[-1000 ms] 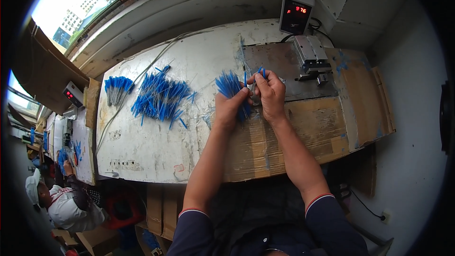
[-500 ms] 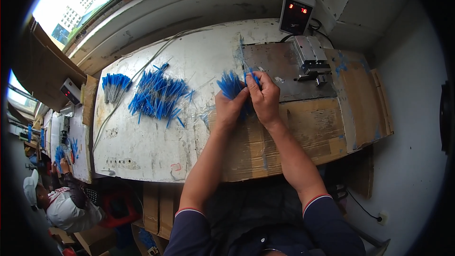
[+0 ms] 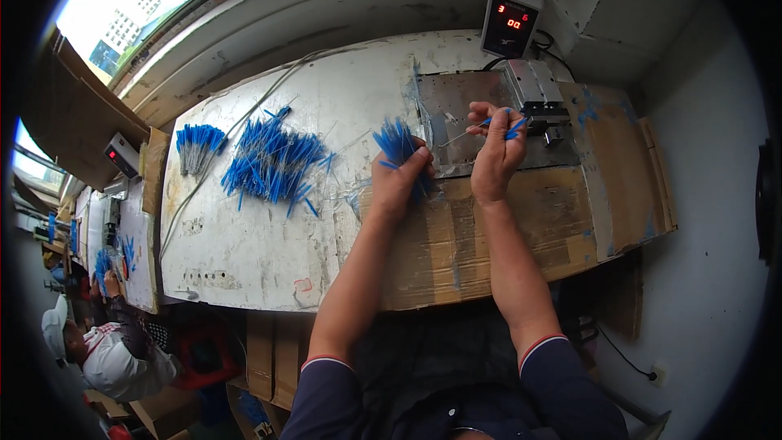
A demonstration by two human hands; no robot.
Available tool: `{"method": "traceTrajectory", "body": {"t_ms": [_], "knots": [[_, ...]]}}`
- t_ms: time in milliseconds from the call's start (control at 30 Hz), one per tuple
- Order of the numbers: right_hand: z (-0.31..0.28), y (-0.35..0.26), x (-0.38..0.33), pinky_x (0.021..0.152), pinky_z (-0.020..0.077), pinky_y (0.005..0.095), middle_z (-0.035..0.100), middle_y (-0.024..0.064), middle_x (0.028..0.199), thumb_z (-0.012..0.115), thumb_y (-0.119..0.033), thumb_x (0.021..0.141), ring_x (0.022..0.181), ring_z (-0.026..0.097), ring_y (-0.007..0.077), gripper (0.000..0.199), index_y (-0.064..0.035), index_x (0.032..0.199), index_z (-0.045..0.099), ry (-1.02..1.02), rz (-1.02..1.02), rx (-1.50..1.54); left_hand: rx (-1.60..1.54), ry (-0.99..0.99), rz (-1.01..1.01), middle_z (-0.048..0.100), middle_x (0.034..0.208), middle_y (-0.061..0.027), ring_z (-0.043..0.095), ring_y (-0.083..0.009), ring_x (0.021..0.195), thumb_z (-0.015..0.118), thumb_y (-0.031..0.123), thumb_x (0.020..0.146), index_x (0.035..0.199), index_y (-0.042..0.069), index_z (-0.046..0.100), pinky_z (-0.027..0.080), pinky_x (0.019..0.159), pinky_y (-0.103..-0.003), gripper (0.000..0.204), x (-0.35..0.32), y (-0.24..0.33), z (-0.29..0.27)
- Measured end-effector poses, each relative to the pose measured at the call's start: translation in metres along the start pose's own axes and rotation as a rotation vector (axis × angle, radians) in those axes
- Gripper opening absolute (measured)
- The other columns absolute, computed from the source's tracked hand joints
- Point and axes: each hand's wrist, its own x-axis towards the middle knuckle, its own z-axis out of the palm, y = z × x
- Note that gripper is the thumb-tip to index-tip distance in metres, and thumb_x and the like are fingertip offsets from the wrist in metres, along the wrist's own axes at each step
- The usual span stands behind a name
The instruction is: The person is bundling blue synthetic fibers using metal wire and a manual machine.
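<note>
My left hand (image 3: 397,183) is closed around a bunch of thin blue sticks (image 3: 393,138), their tips fanned upward. To its right, my right hand (image 3: 495,159) pinches one or two blue sticks with thin wire-like tails (image 3: 515,129). That hand is just left of a small metal clamp-like machine (image 3: 536,106) on the bench. A large loose pile of blue sticks with pale thin tails (image 3: 273,165) lies left of my left hand. Farther left is a smaller, neater bundle of the same sticks (image 3: 199,147).
A white box with a red lit display (image 3: 511,23) stands behind the machine. A metal plate (image 3: 456,98) and cardboard sheets (image 3: 521,220) cover the bench's right part. A grey cable (image 3: 244,118) crosses the white bench top. At lower left, a co-worker (image 3: 118,350) sits at another bench.
My right hand has moved right, away from the bunch, carrying blue sticks toward the machine. The left hand with the bunch has hardly moved. The display's lit figures have changed.
</note>
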Motion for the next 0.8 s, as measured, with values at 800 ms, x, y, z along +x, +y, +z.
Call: {"method": "traceTrajectory", "body": {"t_ms": [800], "knots": [[0.007,-0.003,-0.019,0.066,0.0471,0.0242,0.064,0.0011,0.08,0.065,-0.01,0.098,0.072,0.055,0.0069,0.01,0.0002,0.097,0.064,-0.278,0.11,-0.195,0.274,-0.034,0.092,0.071,0.1,-0.0036,0.066,-0.0112,0.089,0.069,0.01,0.097,0.114,0.0,0.068,0.054,0.08,-0.029,0.021,0.001,-0.005,0.001]]}}
